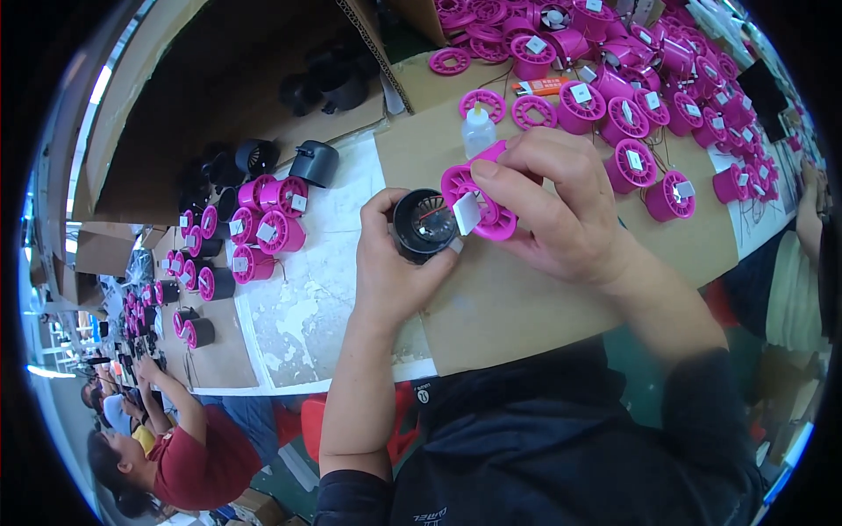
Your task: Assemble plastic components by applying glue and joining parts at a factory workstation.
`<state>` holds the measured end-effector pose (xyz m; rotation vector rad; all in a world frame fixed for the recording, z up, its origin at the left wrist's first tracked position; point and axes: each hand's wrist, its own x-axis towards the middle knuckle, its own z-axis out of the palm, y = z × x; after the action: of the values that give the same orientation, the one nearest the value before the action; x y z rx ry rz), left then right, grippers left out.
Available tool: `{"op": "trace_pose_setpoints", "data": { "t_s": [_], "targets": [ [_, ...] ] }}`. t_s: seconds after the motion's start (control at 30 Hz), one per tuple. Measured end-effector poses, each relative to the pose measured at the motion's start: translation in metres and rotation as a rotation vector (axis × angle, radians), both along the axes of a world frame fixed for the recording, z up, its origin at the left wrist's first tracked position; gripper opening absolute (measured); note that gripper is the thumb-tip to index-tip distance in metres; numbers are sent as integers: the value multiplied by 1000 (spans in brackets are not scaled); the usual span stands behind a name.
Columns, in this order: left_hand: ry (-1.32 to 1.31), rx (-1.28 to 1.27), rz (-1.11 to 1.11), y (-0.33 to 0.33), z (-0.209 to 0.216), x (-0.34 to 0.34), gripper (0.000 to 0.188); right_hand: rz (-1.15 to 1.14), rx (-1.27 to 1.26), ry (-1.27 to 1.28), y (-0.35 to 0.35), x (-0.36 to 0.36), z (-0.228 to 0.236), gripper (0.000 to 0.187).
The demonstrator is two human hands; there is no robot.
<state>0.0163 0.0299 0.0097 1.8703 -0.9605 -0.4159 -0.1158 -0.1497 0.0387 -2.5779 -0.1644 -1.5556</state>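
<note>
My left hand (392, 276) is wrapped round a black cylindrical housing (410, 245), its mouth turned up. Inside it, slotted ribs and a thin red wire are visible. Just to the right, my right hand (566, 206) grips a pink round fan housing (500, 226) between thumb and fingers. A white square piece (466, 213) stands out from the pink housing's front, close to the black housing's rim. Whether the two housings touch, I cannot tell. Behind my right hand stands a small clear squeeze bottle (478, 133) with a yellowish tip.
Many pink housings (628, 165) crowd the far right, with loose pink rings (533, 113) nearby. At the left, pink and black units (253, 262) stand in rows beside an open cardboard box (140, 131) holding black housings. A co-worker in red (189, 460) sits at the lower left.
</note>
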Motion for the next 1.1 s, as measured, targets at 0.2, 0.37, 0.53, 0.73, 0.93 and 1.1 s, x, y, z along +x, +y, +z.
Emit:
{"op": "trace_pose_setpoints", "data": {
  "t_s": [0.2, 0.37, 0.53, 0.73, 0.93, 1.1],
  "targets": [
    [-236, -323, 53, -3, -17, 5, 79, -17, 56, -39, 15, 4, -3, 58],
    [-457, -457, 82, -4, -20, 8, 82, -47, 80, -41, 21, 5, -1, 59],
    [-527, -451, 121, -4, -16, 7, 85, -81, 55, -33, 22, 6, 1, 57],
    [-577, -386, 162, -3, -12, 5, 85, -124, -23, -16, 20, 3, 2, 54],
    [-624, -364, 176, -2, -12, 5, 83, -145, -52, 16, 20, 1, 4, 49],
    [-634, -369, 172, -4, -12, 4, 82, -173, -101, 82, 21, -2, 2, 44]
  ]
}}
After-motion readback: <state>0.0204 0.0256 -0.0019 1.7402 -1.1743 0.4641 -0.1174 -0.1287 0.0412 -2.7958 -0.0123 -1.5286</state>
